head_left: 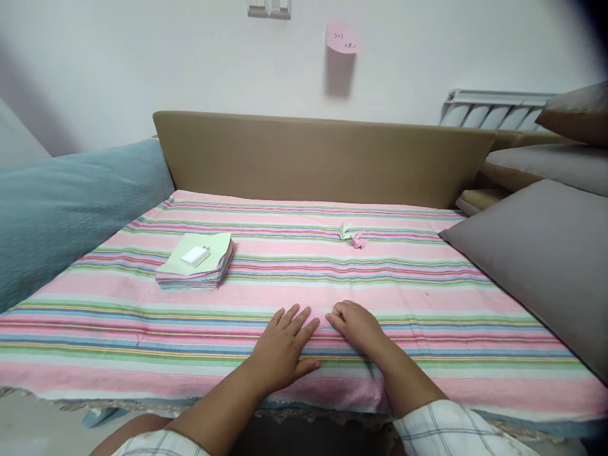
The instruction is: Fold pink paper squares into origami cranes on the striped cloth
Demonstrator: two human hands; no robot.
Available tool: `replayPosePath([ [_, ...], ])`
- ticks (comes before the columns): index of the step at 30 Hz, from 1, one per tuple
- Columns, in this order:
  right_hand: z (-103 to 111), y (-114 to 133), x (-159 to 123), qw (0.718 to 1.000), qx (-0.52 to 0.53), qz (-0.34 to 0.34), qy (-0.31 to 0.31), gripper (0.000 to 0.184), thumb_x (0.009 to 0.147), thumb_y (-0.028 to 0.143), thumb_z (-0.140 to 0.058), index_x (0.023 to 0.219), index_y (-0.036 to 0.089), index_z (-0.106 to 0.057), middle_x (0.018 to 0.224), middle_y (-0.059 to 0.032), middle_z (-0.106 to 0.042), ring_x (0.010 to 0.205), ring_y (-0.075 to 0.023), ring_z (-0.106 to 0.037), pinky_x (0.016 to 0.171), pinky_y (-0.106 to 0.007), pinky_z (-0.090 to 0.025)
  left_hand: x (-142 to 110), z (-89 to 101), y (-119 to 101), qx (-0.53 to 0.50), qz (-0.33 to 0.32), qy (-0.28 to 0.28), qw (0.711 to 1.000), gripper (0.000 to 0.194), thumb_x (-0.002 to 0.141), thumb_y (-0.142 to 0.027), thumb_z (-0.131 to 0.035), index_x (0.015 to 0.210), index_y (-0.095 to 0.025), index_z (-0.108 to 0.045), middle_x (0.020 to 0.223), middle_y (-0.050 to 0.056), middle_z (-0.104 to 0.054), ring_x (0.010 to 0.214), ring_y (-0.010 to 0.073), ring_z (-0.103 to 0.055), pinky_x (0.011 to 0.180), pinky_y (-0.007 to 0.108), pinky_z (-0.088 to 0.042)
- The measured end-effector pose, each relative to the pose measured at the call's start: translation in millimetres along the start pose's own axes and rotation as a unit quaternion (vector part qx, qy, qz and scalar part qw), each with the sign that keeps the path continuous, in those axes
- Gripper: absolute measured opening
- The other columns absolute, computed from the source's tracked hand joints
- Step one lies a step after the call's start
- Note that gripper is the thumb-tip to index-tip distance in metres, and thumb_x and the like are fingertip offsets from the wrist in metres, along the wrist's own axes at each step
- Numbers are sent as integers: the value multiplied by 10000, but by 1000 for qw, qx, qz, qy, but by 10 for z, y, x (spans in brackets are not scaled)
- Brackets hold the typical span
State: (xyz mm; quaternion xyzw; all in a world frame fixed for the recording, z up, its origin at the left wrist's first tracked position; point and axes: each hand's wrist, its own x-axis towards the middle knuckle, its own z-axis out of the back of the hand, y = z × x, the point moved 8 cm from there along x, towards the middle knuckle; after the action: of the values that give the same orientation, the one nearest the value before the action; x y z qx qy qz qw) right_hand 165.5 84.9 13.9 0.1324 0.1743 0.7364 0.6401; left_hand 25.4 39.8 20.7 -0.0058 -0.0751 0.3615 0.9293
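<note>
- Here, a striped pink cloth (294, 253) spreads before a tan padded backrest (308, 158).
- Bare cloth runs from the hands to two small folded paper figures, one pale green (344, 232), one pink (358, 241).
- One paper stack (190, 280) carries one white charger (195, 256).
- Pink paper (318, 318) lies between the hands: left (286, 350) spread, right (358, 326) curled, its pinch unclear.

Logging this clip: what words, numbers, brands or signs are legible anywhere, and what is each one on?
"301", as it seems, handwritten on the pink note on the wall.
A second scribble below it, too small to read.
White plug adapter: no marking legible.
</note>
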Motion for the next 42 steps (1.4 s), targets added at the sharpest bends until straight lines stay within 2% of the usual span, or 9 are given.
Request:
replayPosePath([
  [9, 2, 7, -7, 1000, 16, 15, -10, 230, 805, 290, -534, 605, 181, -501, 683, -4, -535, 659, -127, -473, 576, -235, -270, 20, 19, -6, 4, 4, 22, 1000, 743, 776, -645, -432, 1359, -195, -335, 1450, 92, -294, 1307, 326, -264, 1032, 493, -239],
  [14, 25, -64, -23, 997, 75, 6, -18, 78, 765, 245, -556, 736, 201, -499, 652, 29, -530, 607, -126, -464, 546, -226, -294, 39, 47, 4, -9, 2, 13, 1000, 726, 764, -650, -441, 1343, -219, -355, 1440, 72, -321, 1279, 337, -298, 1002, 500, -259],
  [17, 73, -4, -50, 992, 93, 59, -55, 90, 742, 173, -548, 821, 201, -514, 770, 4, -571, 727, -152, -507, 639, -249, -375, 51, 42, 27, -24, 2, 7, 1000, 730, 750, -661, -451, 1332, -228, -369, 1428, 70, -343, 1268, 337, -310, 991, 503, -265],
  [20, 81, 143, -96, 979, 107, 151, -88, 284, 728, 69, -487, 979, 194, -535, 962, -43, -593, 936, -181, -504, 816, -306, -408, 57, 34, 42, -40, 6, 10, 999, 731, 734, -650, -488, 1321, -229, -382, 1424, 79, -348, 1266, 342, -304, 991, 509, -254],
  [22, 45, 239, -121, 969, 112, 205, -87, 399, 727, 21, -430, 1075, 191, -526, 1038, -55, -594, 1007, -180, -487, 885, -329, -400, 60, 34, 47, -49, 10, 15, 999, 725, 729, -645, -502, 1314, -232, -387, 1423, 77, -351, 1268, 344, -300, 991, 515, -249],
  [25, -10, 329, -135, 961, 100, 249, -74, 461, 741, 6, -388, 1144, 188, -517, 1069, -60, -601, 1012, -183, -486, 907, -352, -405, 62, 40, 53, -58, 18, 18, 998, 722, 719, -632, -525, 1308, -235, -391, 1411, 72, -370, 1268, 344, -299, 992, 516, -245],
  [30, -83, 331, -110, 968, 52, 241, -44, 503, 746, 16, -391, 1206, 183, -504, 1087, -84, -590, 1011, -191, -491, 892, -362, -415, 61, 37, 55, -63, 21, 15, 998, 732, 718, -629, -528, 1312, -224, -385, 1402, 88, -379, 1271, 336, -294, 1001, 519, -228],
  [35, -151, 267, -94, 979, 0, 202, -26, 469, 765, 34, -399, 1177, 213, -535, 1064, -79, -589, 1013, -188, -497, 879, -342, -399, 57, 15, 63, -53, 21, 13, 998, 736, 726, -646, -501, 1315, -221, -381, 1444, 105, -301, 1281, 326, -286, 1006, 513, -224],
  [42, -74, 262, -143, 981, -12, 192, -21, 417, 777, 38, -380, 1129, 190, -545, 1027, -74, -600, 993, -180, -498, 870, -311, -386, 57, 4, 71, -46, 17, 13, 999, 726, 723, -664, -488, 1297, -225, -409, 1439, 104, -312, 1277, 328, -297, 997, 510, -242],
])
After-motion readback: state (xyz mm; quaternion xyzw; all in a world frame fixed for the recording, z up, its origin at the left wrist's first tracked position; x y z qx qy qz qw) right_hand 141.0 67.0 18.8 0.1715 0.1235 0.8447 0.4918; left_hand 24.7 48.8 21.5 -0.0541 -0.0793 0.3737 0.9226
